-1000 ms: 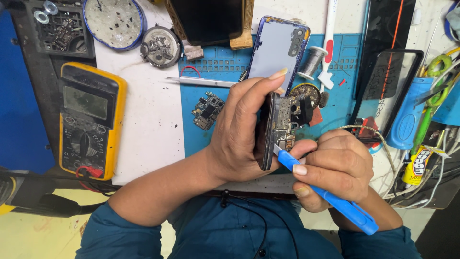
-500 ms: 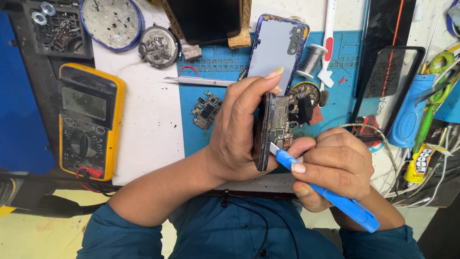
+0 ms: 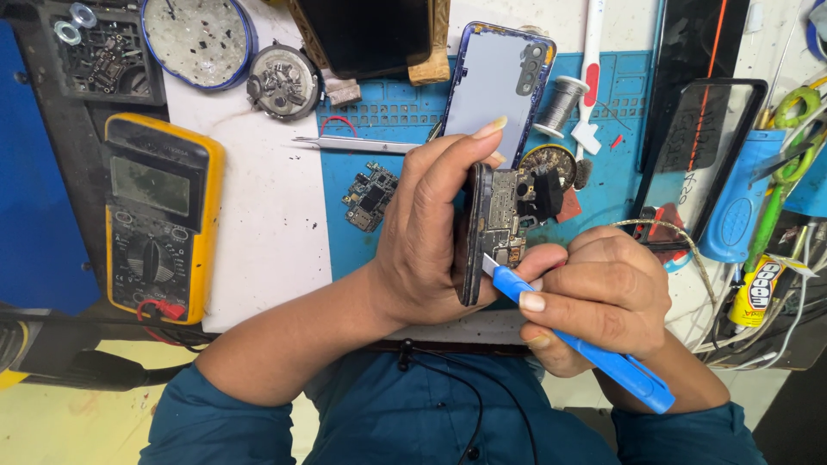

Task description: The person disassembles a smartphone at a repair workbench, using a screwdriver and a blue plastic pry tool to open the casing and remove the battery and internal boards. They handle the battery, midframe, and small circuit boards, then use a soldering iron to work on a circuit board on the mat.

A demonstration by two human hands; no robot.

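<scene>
I see my left hand (image 3: 431, 250) gripping the opened dark smartphone (image 3: 493, 228), circuitry exposed, above the blue work mat (image 3: 362, 258). My right hand (image 3: 594, 301) grasps a blue plastic pry tool (image 3: 586, 344), its tip touching the phone's board.

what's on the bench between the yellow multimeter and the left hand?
Head view: mostly bare white surface, then the blue mat with a small loose circuit board before the left hand; multimeter.

pry tool (image 3: 594, 349): blue. meter (image 3: 159, 215): yellow, black face. work mat (image 3: 383, 237): blue. phone back cover (image 3: 495, 90): pale lilac, blue rim. sleeves (image 3: 379, 422): teal.
</scene>
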